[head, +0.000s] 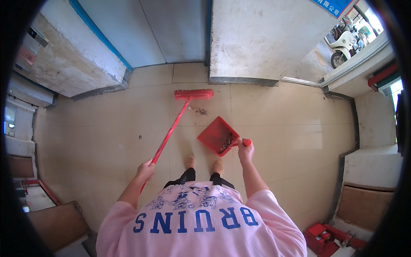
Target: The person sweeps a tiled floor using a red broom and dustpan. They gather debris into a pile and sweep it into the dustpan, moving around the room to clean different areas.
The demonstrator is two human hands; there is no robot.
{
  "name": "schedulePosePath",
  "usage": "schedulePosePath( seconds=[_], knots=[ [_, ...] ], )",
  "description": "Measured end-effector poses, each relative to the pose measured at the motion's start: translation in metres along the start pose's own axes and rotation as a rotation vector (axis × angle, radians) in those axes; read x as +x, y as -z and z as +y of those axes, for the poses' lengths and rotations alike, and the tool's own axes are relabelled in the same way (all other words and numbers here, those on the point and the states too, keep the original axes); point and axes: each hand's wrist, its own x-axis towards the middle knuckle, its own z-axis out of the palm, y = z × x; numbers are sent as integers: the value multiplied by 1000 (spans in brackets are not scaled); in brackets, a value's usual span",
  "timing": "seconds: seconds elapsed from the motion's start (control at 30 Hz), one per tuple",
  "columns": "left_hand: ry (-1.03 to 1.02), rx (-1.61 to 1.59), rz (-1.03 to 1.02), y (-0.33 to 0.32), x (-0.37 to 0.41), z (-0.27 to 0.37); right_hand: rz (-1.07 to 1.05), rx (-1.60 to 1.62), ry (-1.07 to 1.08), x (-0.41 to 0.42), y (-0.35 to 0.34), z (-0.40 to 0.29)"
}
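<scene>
My left hand (145,171) is closed around the handle of a red push broom (194,94), whose wide head rests on the tiled floor (147,106) ahead of me. A small pile of dark debris (201,111) lies on the tiles just on my side of the broom head. In my right hand (246,150) is the handle of a red plastic dustpan (216,133), held in front of my feet and tilted, with dark debris gathered near its handle end. The pile is beyond the pan's far edge, apart from it.
Ahead stand a grey double door (179,32) and white walls (257,41) with dark skirting. A doorway at the upper right shows a white scooter (345,45) outside. Red equipment (321,237) sits at the lower right, a brown board (59,225) at the lower left.
</scene>
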Motion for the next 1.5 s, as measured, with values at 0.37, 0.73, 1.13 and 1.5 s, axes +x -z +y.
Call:
schedulePosePath(
  seconds=[0.37, 0.73, 1.13, 1.5],
  knots=[
    [220, -110, -293, -38, -5, -13, -76, -102, 126, 51, -44, -31],
    [83, 60, -281, -7, -47, -32, -116, -70, 81, 66, -28, -27],
    [221, 50, -466, -25, -25, -21, -44, -104, 104, 51, -13, -18],
    [61, -18, -254, 1, -67, -22, -107, -57, 79, 34, 14, 2]
  ],
)
